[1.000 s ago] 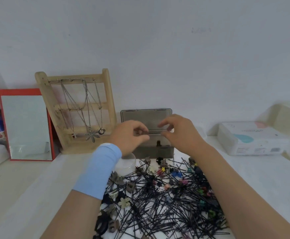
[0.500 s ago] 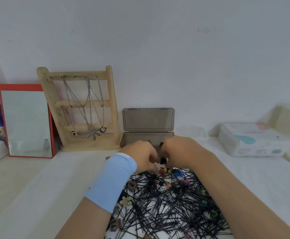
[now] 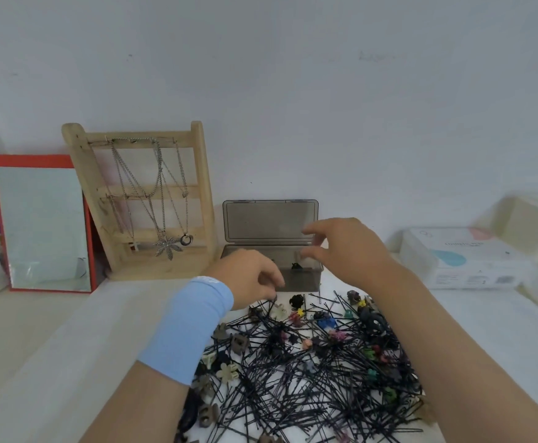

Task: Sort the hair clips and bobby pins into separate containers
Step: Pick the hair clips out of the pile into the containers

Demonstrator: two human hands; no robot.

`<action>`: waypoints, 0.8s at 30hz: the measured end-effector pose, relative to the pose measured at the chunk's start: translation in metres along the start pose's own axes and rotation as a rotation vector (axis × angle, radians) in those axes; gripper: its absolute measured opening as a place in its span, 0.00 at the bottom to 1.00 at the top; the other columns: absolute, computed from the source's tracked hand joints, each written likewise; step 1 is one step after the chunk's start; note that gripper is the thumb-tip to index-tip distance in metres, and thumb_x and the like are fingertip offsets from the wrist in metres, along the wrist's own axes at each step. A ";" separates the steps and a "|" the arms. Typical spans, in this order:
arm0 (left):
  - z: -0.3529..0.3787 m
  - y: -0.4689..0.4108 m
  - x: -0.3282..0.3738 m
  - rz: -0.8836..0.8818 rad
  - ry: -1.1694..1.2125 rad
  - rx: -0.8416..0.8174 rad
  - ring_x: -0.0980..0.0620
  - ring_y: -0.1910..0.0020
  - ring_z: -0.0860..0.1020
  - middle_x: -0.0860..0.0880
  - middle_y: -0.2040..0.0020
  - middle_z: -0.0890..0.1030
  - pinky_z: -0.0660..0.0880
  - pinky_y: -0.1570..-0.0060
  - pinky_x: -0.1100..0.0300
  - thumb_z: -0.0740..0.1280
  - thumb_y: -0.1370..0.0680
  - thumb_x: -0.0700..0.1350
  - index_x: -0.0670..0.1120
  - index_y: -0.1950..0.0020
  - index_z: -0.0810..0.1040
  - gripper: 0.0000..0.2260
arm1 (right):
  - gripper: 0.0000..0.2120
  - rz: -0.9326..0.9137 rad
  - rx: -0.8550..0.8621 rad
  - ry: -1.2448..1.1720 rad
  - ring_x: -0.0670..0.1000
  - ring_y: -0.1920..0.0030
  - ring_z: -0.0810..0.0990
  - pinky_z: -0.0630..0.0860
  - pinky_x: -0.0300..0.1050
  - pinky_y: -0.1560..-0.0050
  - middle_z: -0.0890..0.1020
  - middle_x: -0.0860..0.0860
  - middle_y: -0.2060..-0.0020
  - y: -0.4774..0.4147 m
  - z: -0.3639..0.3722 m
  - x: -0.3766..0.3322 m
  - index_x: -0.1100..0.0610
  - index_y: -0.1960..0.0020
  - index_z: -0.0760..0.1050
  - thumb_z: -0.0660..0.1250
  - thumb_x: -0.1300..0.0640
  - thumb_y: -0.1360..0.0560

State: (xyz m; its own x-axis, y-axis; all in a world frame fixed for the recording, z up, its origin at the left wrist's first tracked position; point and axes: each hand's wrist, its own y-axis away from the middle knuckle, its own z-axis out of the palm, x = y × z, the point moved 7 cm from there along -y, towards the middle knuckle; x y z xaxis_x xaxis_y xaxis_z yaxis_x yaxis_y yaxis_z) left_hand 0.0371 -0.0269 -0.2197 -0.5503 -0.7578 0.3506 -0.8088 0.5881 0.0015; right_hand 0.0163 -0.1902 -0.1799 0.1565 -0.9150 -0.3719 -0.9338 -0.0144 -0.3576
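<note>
- At twelve o'clock of the tangled heap of black wire bobby pins and small coloured plastic hair clips [image 3: 309, 362], a smoky translucent plastic box [image 3: 303, 278] is stood on the white tabletop [image 3: 53, 330], its hinged lid [image 3: 269, 220] raised upright.
- One small black claw clip [image 3: 296, 266] is seen lying inside the box. Everything else lies mixed in the heap, so the sorting is judged barely begun.
- The right hand [image 3: 344, 251] is held above the box's one-o'clock corner, thumb and fingers apart and loose. Nothing is seen between them, though some blur is present.
- The left hand [image 3: 248, 279], banded at the wrist by a pale blue sleeve [image 3: 187, 327], is lowered to the heap's eleven-o'clock edge with its fingers curled down onto a pin. Whether that pin is pinched cannot be told.
- A container for the pins cannot be made out.
- Interlocked pins may be dragged up in a clump when one is lifted, and snagged clips may be carried into the wrong container with them.
- Loose pins may be swept off the tabletop by the forearms, which are laid along the heap's flanks.
- The upright lid may be knocked shut by the right hand.
</note>
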 end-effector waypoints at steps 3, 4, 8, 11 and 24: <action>0.023 -0.001 0.011 0.026 -0.110 -0.125 0.61 0.56 0.77 0.59 0.48 0.83 0.71 0.54 0.65 0.73 0.26 0.50 0.57 0.42 0.83 0.13 | 0.04 -0.066 -0.109 -0.012 0.38 0.60 0.79 0.77 0.40 0.55 0.82 0.38 0.61 0.003 0.004 -0.013 0.45 0.52 0.84 0.71 0.51 0.25; 0.027 -0.003 0.014 0.028 -0.140 -0.132 0.59 0.56 0.77 0.58 0.47 0.83 0.70 0.56 0.65 0.73 0.26 0.49 0.56 0.42 0.83 0.12 | 0.04 -0.081 -0.195 0.002 0.36 0.65 0.79 0.76 0.37 0.60 0.81 0.38 0.63 0.005 0.010 -0.017 0.46 0.53 0.85 0.71 0.53 0.25; 0.014 -0.002 0.010 0.010 -0.111 -0.061 0.61 0.57 0.78 0.59 0.54 0.82 0.72 0.56 0.64 0.74 0.26 0.47 0.56 0.50 0.85 0.07 | 0.14 -0.106 -0.450 0.140 0.40 0.70 0.81 0.79 0.39 0.63 0.84 0.43 0.58 0.017 0.042 -0.025 0.48 0.47 0.85 0.69 0.63 0.25; -0.009 0.001 -0.001 -0.013 0.006 0.036 0.68 0.63 0.77 0.63 0.61 0.81 0.70 0.62 0.70 0.75 0.27 0.48 0.58 0.56 0.82 0.05 | 0.19 -0.157 -0.448 0.224 0.47 0.55 0.82 0.79 0.44 0.52 0.84 0.46 0.49 0.020 0.057 -0.028 0.47 0.41 0.82 0.70 0.66 0.26; -0.047 -0.019 -0.022 -0.022 0.145 0.358 0.62 0.51 0.76 0.60 0.44 0.79 0.68 0.46 0.68 0.68 0.21 0.45 0.53 0.36 0.78 0.14 | 0.15 -0.131 0.031 0.180 0.52 0.42 0.79 0.78 0.49 0.46 0.80 0.45 0.40 0.000 0.022 -0.022 0.43 0.36 0.77 0.66 0.52 0.21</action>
State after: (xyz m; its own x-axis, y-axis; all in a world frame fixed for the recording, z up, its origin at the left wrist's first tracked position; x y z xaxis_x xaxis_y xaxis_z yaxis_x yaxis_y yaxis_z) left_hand 0.0746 -0.0080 -0.1831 -0.5179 -0.7060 0.4830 -0.8553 0.4169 -0.3076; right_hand 0.0200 -0.1606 -0.1908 0.2135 -0.9634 -0.1623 -0.8985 -0.1284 -0.4198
